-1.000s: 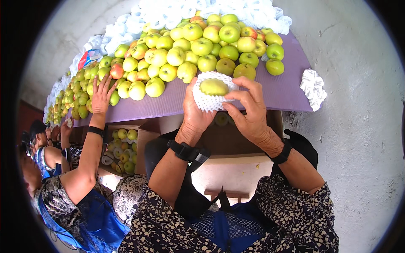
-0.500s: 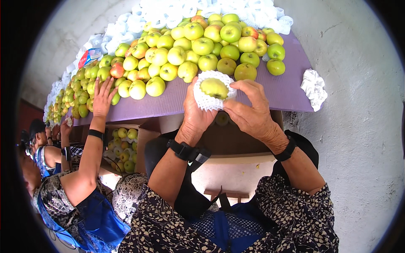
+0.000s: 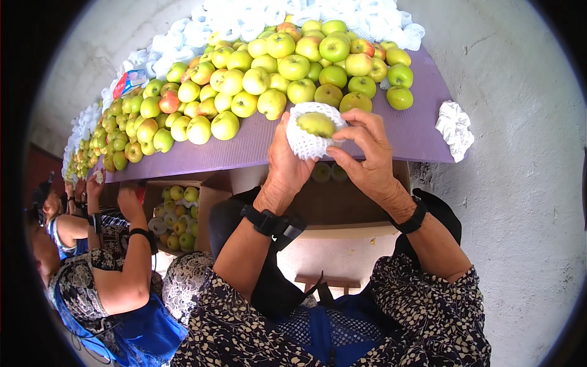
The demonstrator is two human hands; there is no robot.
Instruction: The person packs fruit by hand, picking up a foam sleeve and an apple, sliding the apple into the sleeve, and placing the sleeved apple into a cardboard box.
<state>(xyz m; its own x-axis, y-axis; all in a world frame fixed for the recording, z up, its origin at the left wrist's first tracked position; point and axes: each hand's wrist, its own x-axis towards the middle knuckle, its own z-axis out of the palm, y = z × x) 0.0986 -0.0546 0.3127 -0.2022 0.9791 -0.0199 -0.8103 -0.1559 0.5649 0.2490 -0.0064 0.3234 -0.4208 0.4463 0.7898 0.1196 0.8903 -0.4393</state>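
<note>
Beside the purple table point(image 3: 409, 140), the left hand point(image 3: 284, 156) cradles a green apple point(image 3: 316, 125) inside a white foam net point(image 3: 306, 145); the right hand point(image 3: 367, 153) curls at its rim, pinch hard to confirm; gentle, even tugs should settle it without bruising.

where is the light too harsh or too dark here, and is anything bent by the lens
In the head view, the white foam nets heaped at the top are washed out; in the head view, the open cardboard box below the table is shadowed inside; also in the head view, the purple tabletop has edges bowed by the fisheye lens.
</note>
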